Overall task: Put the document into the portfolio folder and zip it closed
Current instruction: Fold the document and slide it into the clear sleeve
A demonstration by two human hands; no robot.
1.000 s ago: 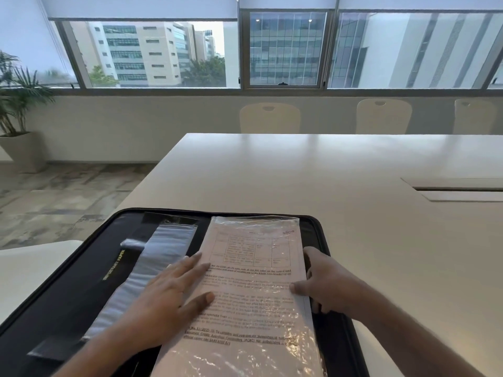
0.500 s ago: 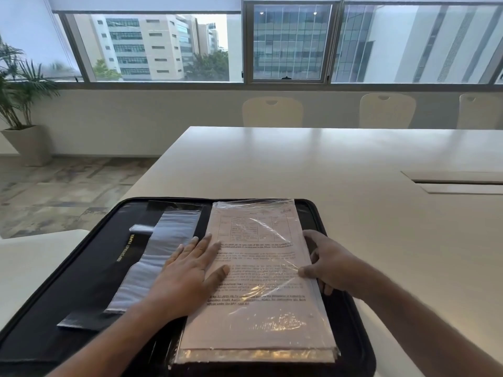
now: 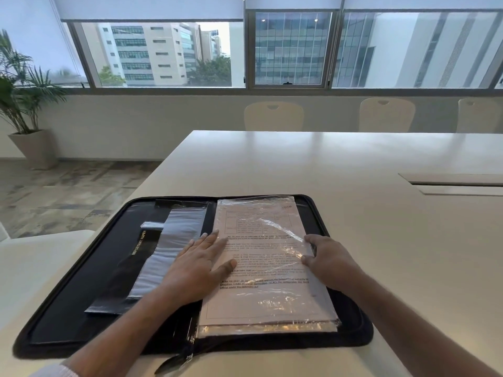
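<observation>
A black zip portfolio folder (image 3: 351,319) lies open flat on the white table. The document (image 3: 261,297), printed pages in a clear plastic sleeve, rests on the folder's right half. My left hand (image 3: 198,265) lies flat with fingers spread across the document's left edge and the folder's spine. My right hand (image 3: 326,257) curls over the document's right edge, thumb on top of the plastic. The folder's left half holds a dark flap with gold lettering (image 3: 138,246) and a shiny grey pocket (image 3: 177,240).
The white table (image 3: 381,213) stretches far ahead, with a cable slot (image 3: 457,183) at the right. Three pale chairs (image 3: 273,117) stand at its far side under the windows. A potted palm (image 3: 24,104) stands on the floor at the left.
The view has tilted down, so the whole folder and the document's near edge now show. Both hands stay on the document, which has settled squarely on the right half.
</observation>
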